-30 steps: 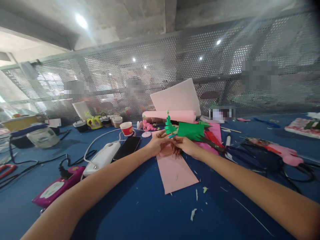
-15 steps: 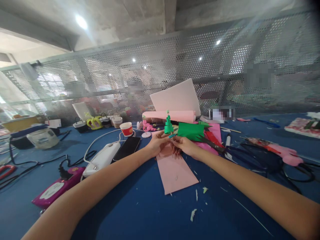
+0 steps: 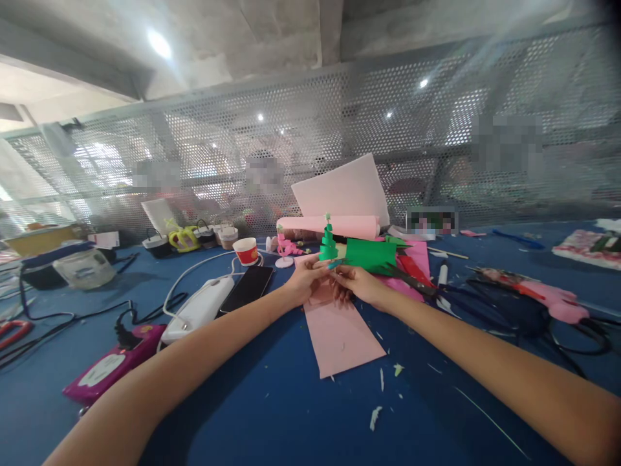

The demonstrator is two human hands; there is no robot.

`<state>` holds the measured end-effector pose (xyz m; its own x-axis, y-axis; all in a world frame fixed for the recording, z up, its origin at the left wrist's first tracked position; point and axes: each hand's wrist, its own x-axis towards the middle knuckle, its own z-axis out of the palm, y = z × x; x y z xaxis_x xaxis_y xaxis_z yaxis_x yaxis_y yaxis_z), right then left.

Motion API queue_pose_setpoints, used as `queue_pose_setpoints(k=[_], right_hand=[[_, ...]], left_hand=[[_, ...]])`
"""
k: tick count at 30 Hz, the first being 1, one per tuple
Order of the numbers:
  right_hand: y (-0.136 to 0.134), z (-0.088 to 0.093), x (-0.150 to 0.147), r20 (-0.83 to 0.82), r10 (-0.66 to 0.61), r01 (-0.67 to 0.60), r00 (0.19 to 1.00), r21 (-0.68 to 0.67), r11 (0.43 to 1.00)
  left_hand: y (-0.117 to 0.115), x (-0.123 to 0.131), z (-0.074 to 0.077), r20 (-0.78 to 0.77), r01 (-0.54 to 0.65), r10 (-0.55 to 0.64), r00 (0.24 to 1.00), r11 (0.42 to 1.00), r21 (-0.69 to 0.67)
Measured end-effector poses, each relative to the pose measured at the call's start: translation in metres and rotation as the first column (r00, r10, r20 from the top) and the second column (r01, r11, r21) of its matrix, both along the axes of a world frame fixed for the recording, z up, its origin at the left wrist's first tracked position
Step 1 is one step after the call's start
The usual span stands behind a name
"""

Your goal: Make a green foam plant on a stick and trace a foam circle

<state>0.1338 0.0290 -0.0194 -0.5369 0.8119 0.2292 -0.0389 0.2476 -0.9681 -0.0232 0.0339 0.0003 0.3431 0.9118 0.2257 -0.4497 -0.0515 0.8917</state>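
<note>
A small green spiral paper tree (image 3: 328, 246), with a pale star-like piece on top, stands upright at my fingertips. My left hand (image 3: 306, 279) pinches near its base from the left. From the right, my right hand (image 3: 358, 283) closes in on the same spot, its fingers bent and its fingertips meeting the left ones. A small teal bit (image 3: 334, 264) shows between the fingers; I cannot make out what it is. Under both hands lies a pink paper sheet (image 3: 345, 340). Just behind the left hand is a pink spiral paper tree (image 3: 287, 247) on a round white base.
Green paper (image 3: 371, 254) and dark-bladed scissors (image 3: 414, 281) lie right of my hands. Farther right is a pink glue gun (image 3: 548, 298). To the left are a black phone (image 3: 250, 287), a white power strip (image 3: 201, 307) and a red paper cup (image 3: 245, 251). Paper scraps dot the blue table.
The green tree has shifted very slightly right and turned a little at my fingertips. Both hands stay in nearly the same place.
</note>
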Motion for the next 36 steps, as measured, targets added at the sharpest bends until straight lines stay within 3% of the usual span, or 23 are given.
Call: queue_pose_setpoints(k=[36], right_hand=[[0.012, -0.012, -0.003, 0.042, -0.021, 0.019, 0.999, 0.061, 0.998]], left_hand=[[0.001, 0.0, -0.004, -0.064, -0.098, 0.102, 0.993, 0.993, 0.059]])
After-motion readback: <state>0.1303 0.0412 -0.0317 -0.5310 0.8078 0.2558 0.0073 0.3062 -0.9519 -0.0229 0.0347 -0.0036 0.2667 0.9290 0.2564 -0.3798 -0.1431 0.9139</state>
